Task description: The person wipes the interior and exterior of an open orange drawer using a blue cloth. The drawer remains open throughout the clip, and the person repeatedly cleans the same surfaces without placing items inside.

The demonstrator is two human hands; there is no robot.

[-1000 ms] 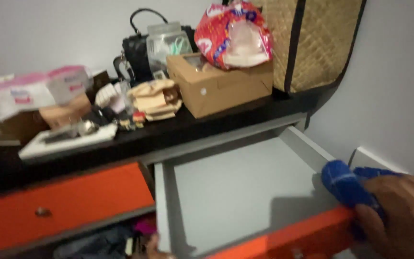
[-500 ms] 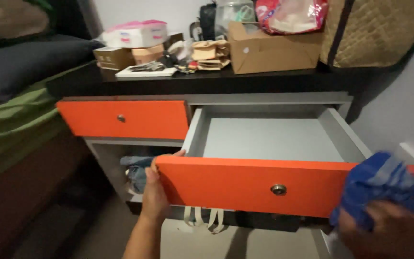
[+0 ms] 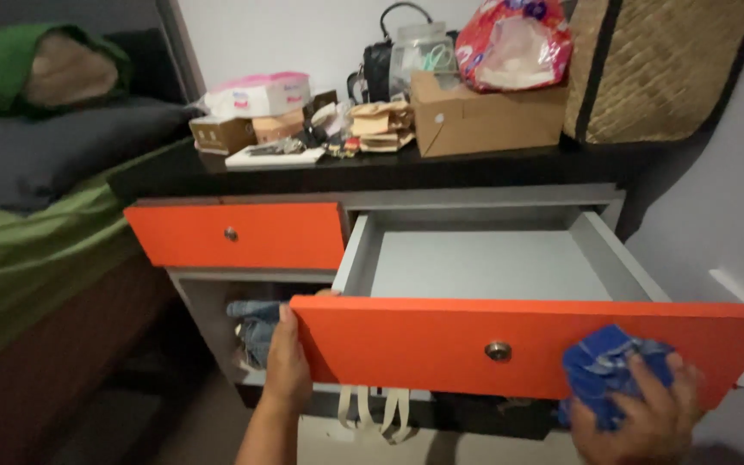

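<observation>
Head view: left hand (image 3: 288, 362) grips orange drawer front (image 3: 441, 340); right hand (image 3: 643, 418) clutches blue cloth (image 3: 606, 375).

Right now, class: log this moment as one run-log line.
left hand: grips open orange drawer front edge | right hand: presses blue cloth on front | drawer inside: bare

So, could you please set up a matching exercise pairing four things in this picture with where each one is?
Things:
1. blue cloth
2. cardboard box
3. left hand
4. round knob

Places:
A. on the dark top of the dresser
B. on the left edge of the open drawer's front
C. in the middle of the open drawer's orange front
D. pressed to the open drawer's front by the right hand

Pairs: 1-D, 2-A, 3-B, 4-C
</observation>
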